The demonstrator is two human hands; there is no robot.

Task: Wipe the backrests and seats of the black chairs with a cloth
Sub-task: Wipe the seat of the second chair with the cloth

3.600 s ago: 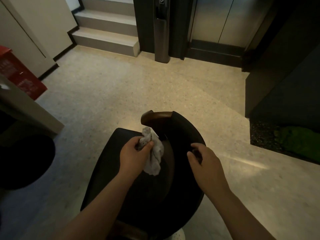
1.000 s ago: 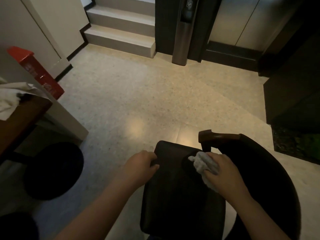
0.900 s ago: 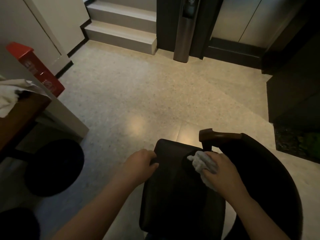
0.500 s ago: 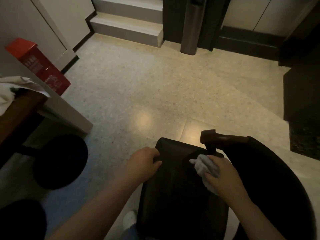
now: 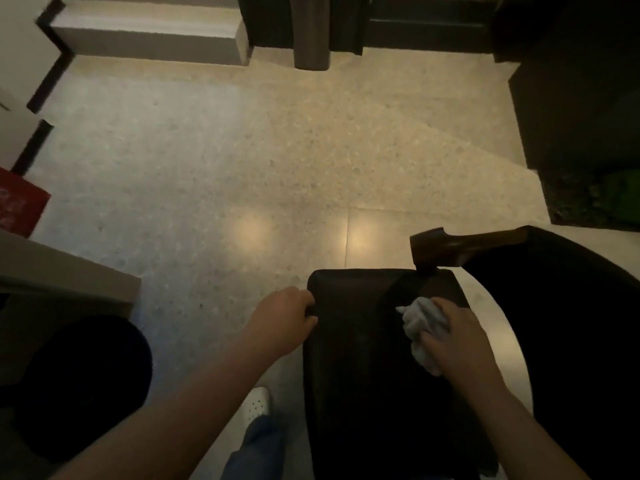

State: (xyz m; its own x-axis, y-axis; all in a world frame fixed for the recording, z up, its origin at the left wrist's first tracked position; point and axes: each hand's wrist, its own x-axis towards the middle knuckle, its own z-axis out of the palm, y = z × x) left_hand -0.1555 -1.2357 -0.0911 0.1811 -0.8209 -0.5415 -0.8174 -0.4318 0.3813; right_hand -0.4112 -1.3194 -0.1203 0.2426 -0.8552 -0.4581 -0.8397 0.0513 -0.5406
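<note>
Head camera: right hand [image 5: 457, 341] grips grey cloth [image 5: 419, 322] on black chair seat [image 5: 356, 362]. Left hand [image 5: 284, 317] clutches its left edge

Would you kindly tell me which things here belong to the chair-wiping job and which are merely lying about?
Job: cloth, held in right hand; black chair, gripped by left hand.
Lying about: red box; steps.
</note>
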